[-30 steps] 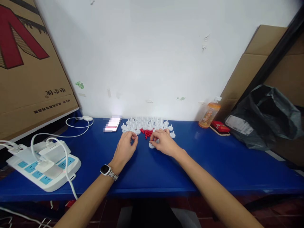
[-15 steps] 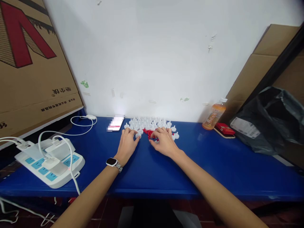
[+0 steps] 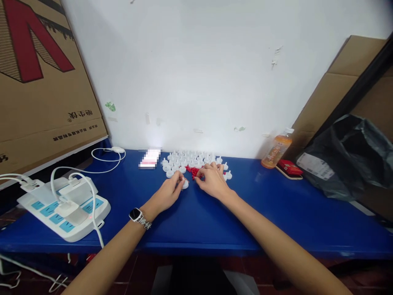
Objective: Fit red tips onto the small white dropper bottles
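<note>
Head view, centre of frame. Left hand rests low on the blue table, fingers curled; thumb and forefinger pinch one small white plastic cap at its rim, the cap touching or just above the tabletop. Wristwatch on that wrist.

Right hand just right of it, fingers bent and loosely spread, tips on the heap of small red beads. Whether a bead is actually gripped: cannot tell, too small and hidden by the fingers.

White caps stand in a crowded cluster behind both hands, against the wall; a few strays at the right of the right hand.

Handling, judged: caps are light, stiff moulded plastic, smooth, likely to skid or tip if nudged; best taken across the round rim with two fingertips, as the left hand does. Red beads are tiny and light, prone to roll and scatter; a fingertip pinch, one at a time.

Surroundings: power strip with chargers at lower left, cardboard box upper left, phone left of the caps, orange drink bottle and red packet at right, black plastic bag far right.
</note>
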Motion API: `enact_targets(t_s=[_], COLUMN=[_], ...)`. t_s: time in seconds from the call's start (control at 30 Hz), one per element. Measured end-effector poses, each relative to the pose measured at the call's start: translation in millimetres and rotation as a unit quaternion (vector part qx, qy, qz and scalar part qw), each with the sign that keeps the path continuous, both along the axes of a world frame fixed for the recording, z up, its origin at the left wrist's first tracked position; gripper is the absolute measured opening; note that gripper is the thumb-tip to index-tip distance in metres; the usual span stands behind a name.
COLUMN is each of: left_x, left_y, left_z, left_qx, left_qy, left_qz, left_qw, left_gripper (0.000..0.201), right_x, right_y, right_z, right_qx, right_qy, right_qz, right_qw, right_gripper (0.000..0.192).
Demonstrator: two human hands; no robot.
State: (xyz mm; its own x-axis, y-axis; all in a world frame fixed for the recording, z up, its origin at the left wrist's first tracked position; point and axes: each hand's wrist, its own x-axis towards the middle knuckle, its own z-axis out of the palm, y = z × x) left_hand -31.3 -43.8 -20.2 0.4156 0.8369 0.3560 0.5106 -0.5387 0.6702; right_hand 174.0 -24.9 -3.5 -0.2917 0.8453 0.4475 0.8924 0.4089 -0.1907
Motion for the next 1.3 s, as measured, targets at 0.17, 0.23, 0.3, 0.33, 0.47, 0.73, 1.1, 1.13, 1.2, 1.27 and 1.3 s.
enact_targets(t_s=[0.17, 0.23, 0.3, 0.33, 0.47, 0.73, 1.1, 1.13, 1.2, 1.27, 1.3], left_x=[0, 1, 1, 2, 4, 10, 44, 46, 48, 46, 44], left_y=[1, 2, 2, 2, -1, -11, 3, 3, 3, 2, 2], left_z=[-0.8, -1.1, -1.4, -1.5, 0.1, 2.3, 8.7, 7.1, 2.9, -1.1, -2.6], left_qx=[-0.033, -0.03, -0.023, -0.022, -0.026, -0.047, -0.008, -0.015, -0.022, -0.023, -0.024], left_qy=[-0.012, -0.013, -0.013, -0.011, 0.013, 0.053, 0.031, 0.02, 0.001, -0.012, -0.016], left_qz=[0.015, 0.011, 0.006, 0.005, 0.013, 0.002, -0.036, -0.032, -0.022, -0.011, -0.006], left_qw=[0.999, 0.999, 1.0, 1.0, 0.999, 0.997, 0.999, 0.999, 1.0, 1.0, 1.0], left_gripper=[0.028, 0.031, 0.035, 0.037, 0.035, 0.025, 0.02, 0.02, 0.016, 0.012, 0.011], right_x=[-16, -19, -20, -19, -12, -4, -7, -7, -5, -5, -6], right_y=[11, 13, 12, 11, 5, -2, -10, -10, -10, -9, -9], right_z=[-1.8, -2.8, -3.1, -2.8, 0.4, -1.0, 10.6, 10.5, 9.3, 7.4, 6.5], right_qx=[-0.001, -0.009, -0.017, -0.019, -0.016, -0.093, -0.074, -0.074, -0.074, -0.074, -0.075], right_qy=[-0.032, -0.039, -0.041, -0.039, 0.019, 0.375, 0.48, 0.478, 0.474, 0.47, 0.469], right_qz=[-0.029, -0.031, -0.028, -0.024, 0.005, 0.131, 0.105, 0.106, 0.111, 0.115, 0.117], right_qw=[0.999, 0.999, 0.999, 0.999, 1.0, 0.913, 0.868, 0.869, 0.87, 0.872, 0.872], right_gripper=[0.021, 0.017, 0.013, 0.012, 0.009, 0.019, 0.016, 0.017, 0.017, 0.017, 0.017])
